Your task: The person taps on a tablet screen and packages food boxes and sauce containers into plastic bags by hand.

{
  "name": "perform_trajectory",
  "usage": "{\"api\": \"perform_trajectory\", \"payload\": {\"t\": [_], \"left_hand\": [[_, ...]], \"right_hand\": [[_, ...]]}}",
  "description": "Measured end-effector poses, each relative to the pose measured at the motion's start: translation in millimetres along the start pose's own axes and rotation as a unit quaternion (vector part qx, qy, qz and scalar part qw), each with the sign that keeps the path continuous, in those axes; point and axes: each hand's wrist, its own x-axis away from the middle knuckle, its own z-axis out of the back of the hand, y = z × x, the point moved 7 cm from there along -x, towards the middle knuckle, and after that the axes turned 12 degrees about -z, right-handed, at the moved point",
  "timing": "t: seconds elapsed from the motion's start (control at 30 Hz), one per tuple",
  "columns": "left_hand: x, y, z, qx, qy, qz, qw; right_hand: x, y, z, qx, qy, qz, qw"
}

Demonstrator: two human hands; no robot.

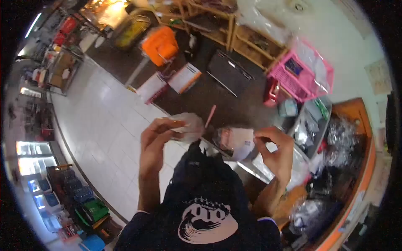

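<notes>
My left hand (161, 131) pinches a crumpled clear plastic piece (190, 126) in front of my chest. To the right, my right hand (274, 148) has thumb and forefinger together at the edge of a white card packet (242, 142), which has a reddish item under clear plastic on its left side. Between the hands, a thin pink stick (210, 116) lies on the dark tabletop (188, 102). Motion blurs the plastic and the packet a little.
Two white boxes (184, 78) and a black laptop-like case (230, 73) are on the table. An orange container (160, 45) stands behind, a pink basket (307, 77) at the right. Plastic-wrapped items fill a grey bin (307, 129) and an orange-edged shelf (370, 167).
</notes>
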Motion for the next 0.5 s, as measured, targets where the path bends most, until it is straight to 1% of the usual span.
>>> {"api": "perform_trajectory", "payload": {"t": [0.03,0.1,0.13,0.17,0.2,0.23,0.27,0.33,0.37,0.43,0.47,0.5], "left_hand": [[7.6,-1.1,6.2,-0.005,0.011,-0.001,1.0],[14.6,-16.0,18.4,-0.009,0.008,0.014,1.0],[19.6,-27.8,26.2,-0.035,0.021,0.024,0.999],[25.5,-35.0,30.1,-0.06,0.033,0.035,0.997],[28.9,-38.8,30.7,-0.121,0.042,0.06,0.99],[29.5,-42.5,31.3,-0.119,0.039,0.058,0.99],[34.7,-47.5,38.4,-0.122,0.054,0.057,0.989],[42.2,-51.7,49.6,-0.136,0.066,0.064,0.986],[42.1,-52.7,50.9,-0.137,0.06,0.062,0.987],[45.1,-59.2,55.6,-0.081,0.1,0.065,0.99],[44.9,-62.7,54.1,-0.079,0.1,0.064,0.99],[45.9,-67.2,51.8,-0.064,0.098,0.069,0.991]], "right_hand": [[1.6,37.0,1.0,0.062,-0.035,-0.018,0.997],[17.2,77.7,-32.1,0.129,-0.119,-0.043,0.984],[25.0,99.7,-53.5,0.165,-0.109,-0.048,0.979],[30.7,107.7,-71.7,0.165,-0.108,-0.051,0.979],[32.2,109.5,-76.2,0.168,-0.014,-0.059,0.984],[29.7,111.2,-73.6,0.171,0.082,-0.063,0.98],[23.1,115.2,-77.3,0.172,0.083,-0.064,0.98],[15.0,139.5,-89.1,0.249,0.043,-0.171,0.952],[16.7,152.1,-100.2,0.246,0.048,-0.173,0.952],[19.2,190.2,-132.7,0.287,0.021,-0.172,0.942],[17.1,191.3,-135.2,0.237,0.099,-0.105,0.961],[10.2,194.6,-138.1,0.239,0.098,-0.104,0.96]]}}
